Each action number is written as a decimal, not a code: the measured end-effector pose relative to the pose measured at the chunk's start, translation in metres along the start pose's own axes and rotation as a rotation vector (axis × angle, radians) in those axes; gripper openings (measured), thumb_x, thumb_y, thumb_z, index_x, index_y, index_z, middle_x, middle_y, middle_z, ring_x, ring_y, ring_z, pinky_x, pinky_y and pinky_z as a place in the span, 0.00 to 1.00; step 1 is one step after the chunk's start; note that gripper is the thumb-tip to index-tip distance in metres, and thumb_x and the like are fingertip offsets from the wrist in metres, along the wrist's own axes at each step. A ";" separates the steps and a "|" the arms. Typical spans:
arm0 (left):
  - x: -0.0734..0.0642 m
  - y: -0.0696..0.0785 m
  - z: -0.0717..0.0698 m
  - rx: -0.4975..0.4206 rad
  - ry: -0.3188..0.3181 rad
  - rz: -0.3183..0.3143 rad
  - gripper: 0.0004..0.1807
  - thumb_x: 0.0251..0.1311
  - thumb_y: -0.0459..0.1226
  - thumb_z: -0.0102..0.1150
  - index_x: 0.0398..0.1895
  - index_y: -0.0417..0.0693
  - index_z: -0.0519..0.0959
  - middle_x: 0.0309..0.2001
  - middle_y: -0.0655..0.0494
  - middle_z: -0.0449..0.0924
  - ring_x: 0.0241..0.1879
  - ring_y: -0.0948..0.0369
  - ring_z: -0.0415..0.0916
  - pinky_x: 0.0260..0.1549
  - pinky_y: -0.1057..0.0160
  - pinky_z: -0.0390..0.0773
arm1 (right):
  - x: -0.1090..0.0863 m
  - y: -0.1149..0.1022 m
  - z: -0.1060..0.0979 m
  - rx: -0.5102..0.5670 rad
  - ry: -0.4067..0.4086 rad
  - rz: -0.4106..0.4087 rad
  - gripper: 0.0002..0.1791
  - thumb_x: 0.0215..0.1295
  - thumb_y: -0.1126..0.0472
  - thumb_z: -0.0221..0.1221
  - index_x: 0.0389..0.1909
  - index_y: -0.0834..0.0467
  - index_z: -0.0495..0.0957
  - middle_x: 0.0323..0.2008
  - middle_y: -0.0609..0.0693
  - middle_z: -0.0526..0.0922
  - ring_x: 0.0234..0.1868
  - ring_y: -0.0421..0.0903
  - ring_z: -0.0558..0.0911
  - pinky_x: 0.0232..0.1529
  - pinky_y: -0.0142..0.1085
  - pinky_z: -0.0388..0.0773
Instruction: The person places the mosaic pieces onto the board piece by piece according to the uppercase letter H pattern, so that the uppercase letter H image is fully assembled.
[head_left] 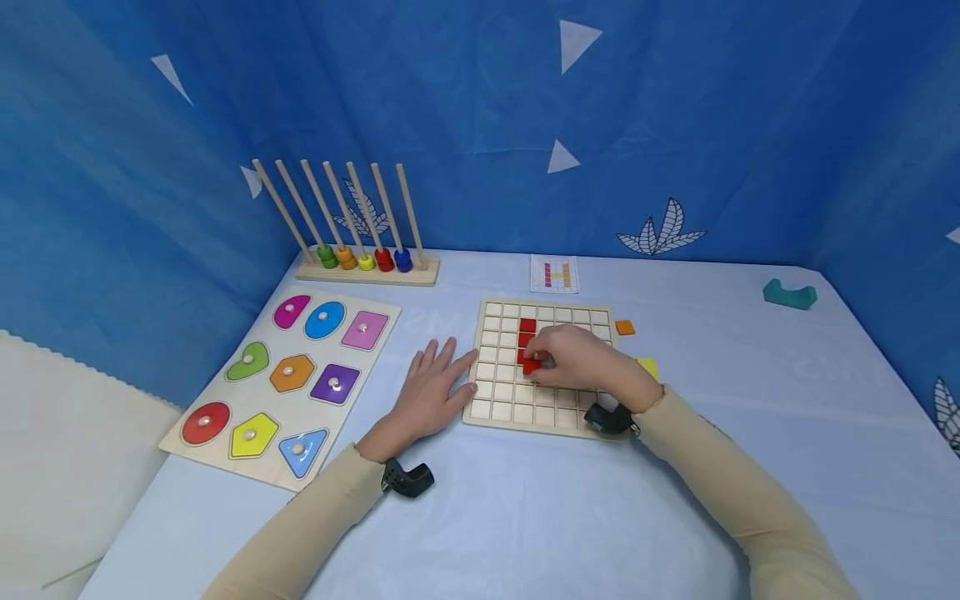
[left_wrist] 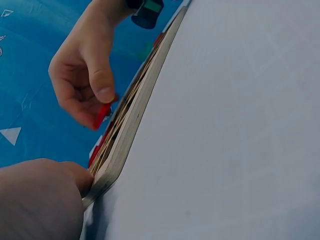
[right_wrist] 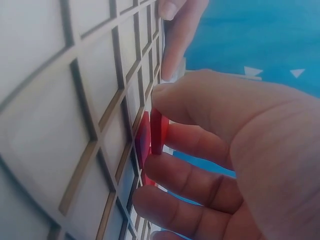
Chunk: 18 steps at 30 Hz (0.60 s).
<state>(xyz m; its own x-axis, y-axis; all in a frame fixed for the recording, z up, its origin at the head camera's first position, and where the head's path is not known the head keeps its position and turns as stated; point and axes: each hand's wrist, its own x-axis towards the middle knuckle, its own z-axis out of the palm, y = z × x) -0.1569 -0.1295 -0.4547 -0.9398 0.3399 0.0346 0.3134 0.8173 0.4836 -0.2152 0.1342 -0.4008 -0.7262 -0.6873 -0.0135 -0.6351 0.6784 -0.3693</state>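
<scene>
A wooden grid board [head_left: 546,428] with white cells lies mid-table in the head view. Red square tiles [head_left: 528,325] stand in a column in its cells. Between thumb and fingers my right hand [head_left: 577,357] pinches another red square tile [right_wrist: 159,131], just over the board beneath that column. The right wrist view shows this tile tilted up off the grid. My left hand [head_left: 431,393] lies with fingers spread, thumb and index finger touching the board's left edge. The right hand covers part of the grid.
Right of the board lie an orange tile [head_left: 625,327] and a yellow piece [head_left: 648,367], partly hidden by the right wrist. A pattern card [head_left: 554,274] is behind the board. Leftward are a shape puzzle [head_left: 300,292] and a peg rack [head_left: 367,272]. A teal block [head_left: 790,295] sits far right.
</scene>
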 end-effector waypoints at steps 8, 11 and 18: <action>0.000 0.000 0.000 0.004 0.002 0.004 0.31 0.72 0.47 0.52 0.77 0.51 0.66 0.80 0.36 0.52 0.81 0.35 0.39 0.76 0.32 0.43 | 0.003 -0.002 0.001 -0.006 0.007 -0.019 0.14 0.60 0.57 0.71 0.45 0.57 0.88 0.30 0.45 0.82 0.30 0.41 0.73 0.36 0.33 0.72; 0.000 0.000 0.000 0.003 0.001 0.005 0.31 0.72 0.48 0.52 0.77 0.51 0.66 0.80 0.36 0.52 0.81 0.34 0.39 0.76 0.32 0.43 | 0.004 -0.002 0.002 -0.012 0.003 -0.027 0.13 0.60 0.57 0.71 0.44 0.57 0.88 0.30 0.46 0.82 0.30 0.41 0.73 0.36 0.33 0.72; 0.001 0.000 0.000 0.001 0.003 0.011 0.31 0.72 0.48 0.51 0.77 0.51 0.66 0.80 0.36 0.52 0.81 0.34 0.39 0.76 0.32 0.43 | 0.005 -0.003 0.004 -0.003 -0.007 -0.015 0.12 0.61 0.57 0.70 0.44 0.55 0.88 0.29 0.46 0.80 0.30 0.41 0.73 0.35 0.33 0.71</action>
<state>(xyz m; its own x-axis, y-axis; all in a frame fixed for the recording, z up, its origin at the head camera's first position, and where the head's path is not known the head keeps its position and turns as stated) -0.1576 -0.1295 -0.4543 -0.9367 0.3476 0.0428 0.3241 0.8140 0.4820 -0.2161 0.1275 -0.4034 -0.7144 -0.6996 -0.0147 -0.6471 0.6684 -0.3667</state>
